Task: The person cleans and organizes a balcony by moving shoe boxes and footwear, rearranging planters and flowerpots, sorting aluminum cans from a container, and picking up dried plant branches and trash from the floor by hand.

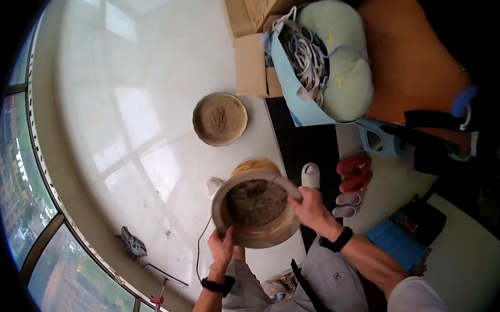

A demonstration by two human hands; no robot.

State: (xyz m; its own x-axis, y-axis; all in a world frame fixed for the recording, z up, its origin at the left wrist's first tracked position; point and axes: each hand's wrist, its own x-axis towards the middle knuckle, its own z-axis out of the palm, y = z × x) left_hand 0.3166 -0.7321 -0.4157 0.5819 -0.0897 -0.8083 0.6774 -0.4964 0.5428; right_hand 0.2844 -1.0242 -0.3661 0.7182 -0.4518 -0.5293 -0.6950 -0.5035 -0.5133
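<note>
holding a round pot [269,236] of dark dirt [257,201] over the pale floor [103,136], left grip [221,247] and right grip [313,210] both clamped on it. shallow dish [236,106] with brown crumbs [220,119] just chilling past it.

Left of the shallow dish [204,122], pale floor [127,106] leaves wide passage as far as the low window wall [57,150]. Straight ahead of the soil-filled pot [269,238], the dish obstructs; cardboard boxes [250,61] block the far right side.
</note>
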